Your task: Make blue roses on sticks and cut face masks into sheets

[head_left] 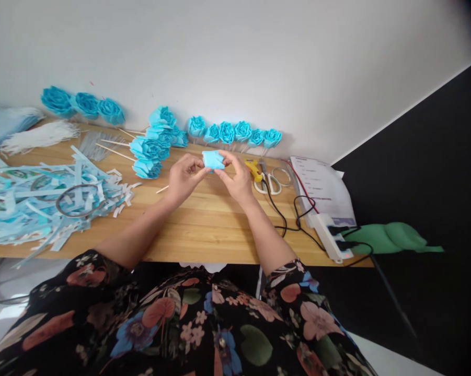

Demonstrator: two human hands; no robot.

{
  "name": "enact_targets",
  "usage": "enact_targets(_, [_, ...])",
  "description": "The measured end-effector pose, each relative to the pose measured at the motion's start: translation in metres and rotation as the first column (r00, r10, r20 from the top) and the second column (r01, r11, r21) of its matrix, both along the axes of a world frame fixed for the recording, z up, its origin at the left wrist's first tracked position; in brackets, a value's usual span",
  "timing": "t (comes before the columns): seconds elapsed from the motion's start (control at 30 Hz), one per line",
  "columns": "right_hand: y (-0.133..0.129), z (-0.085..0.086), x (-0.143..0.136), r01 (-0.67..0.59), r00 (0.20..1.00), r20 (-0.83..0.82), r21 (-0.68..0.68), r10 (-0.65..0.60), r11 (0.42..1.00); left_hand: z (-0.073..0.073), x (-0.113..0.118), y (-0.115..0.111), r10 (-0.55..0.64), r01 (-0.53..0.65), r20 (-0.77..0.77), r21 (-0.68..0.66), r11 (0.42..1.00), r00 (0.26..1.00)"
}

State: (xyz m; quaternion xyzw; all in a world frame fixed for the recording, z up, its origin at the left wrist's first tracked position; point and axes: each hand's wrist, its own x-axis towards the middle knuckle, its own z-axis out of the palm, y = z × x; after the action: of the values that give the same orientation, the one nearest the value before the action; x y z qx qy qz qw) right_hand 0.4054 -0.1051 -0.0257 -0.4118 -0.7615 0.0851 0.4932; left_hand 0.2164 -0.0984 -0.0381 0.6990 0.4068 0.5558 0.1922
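Observation:
A small light-blue folded piece (pixel 213 160), of fabric or paper, is held up over the middle of the table between both hands. My left hand (pixel 184 175) pinches its left edge with thumb and fingers. On the other side my right hand (pixel 236 175) grips the right edge the same way. Just behind and to the left lie several blue artificial roses (pixel 151 148) on thin sticks. More blue roses (pixel 226 132) lean in a row against the wall. A single stick end (pixel 162 189) shows beside my left wrist.
A heap of blue and white strips (pixel 35 203) covers the table's left side, with a dark ring (pixel 80 200) on it. To the right are a yellow glue gun (pixel 254 170), white-handled scissors (pixel 273 185), papers (pixel 324 183), black cables and a power strip (pixel 330 237).

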Motion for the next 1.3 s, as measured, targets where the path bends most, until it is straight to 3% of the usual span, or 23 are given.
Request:
enact_targets(0.33, [0.001, -0.007, -0.007, 0.04, 0.998, -0.041, -0.066, -0.043, 0.997, -0.001, 0.003, -0.002, -0.048, 0.047, 0.033, 0.041, 0.998, 0.998])
enact_targets(0.57, [-0.001, -0.002, -0.005, 0.037, 0.995, -0.088, -0.116, -0.048, 0.993, -0.002, 0.003, -0.001, -0.04, 0.04, -0.003, 0.025, 0.999, 0.999])
enact_targets(0.87, [0.014, -0.007, 0.011, 0.07, 0.932, -0.345, -0.135, -0.113, 0.988, 0.003, -0.001, 0.0, 0.007, -0.005, -0.038, 0.039, 0.999, 0.999])
enact_targets(1.03, [0.004, 0.0, 0.003, 0.014, 0.988, -0.153, -0.117, -0.032, 0.993, 0.0, 0.0, -0.001, -0.012, 0.018, -0.077, 0.077, 0.997, 0.997])
enact_targets(1.3, [-0.001, 0.001, -0.004, 0.07, 0.997, 0.019, -0.037, -0.07, 0.997, -0.003, 0.001, 0.0, 0.007, -0.008, -0.016, -0.019, 1.0, 1.0])
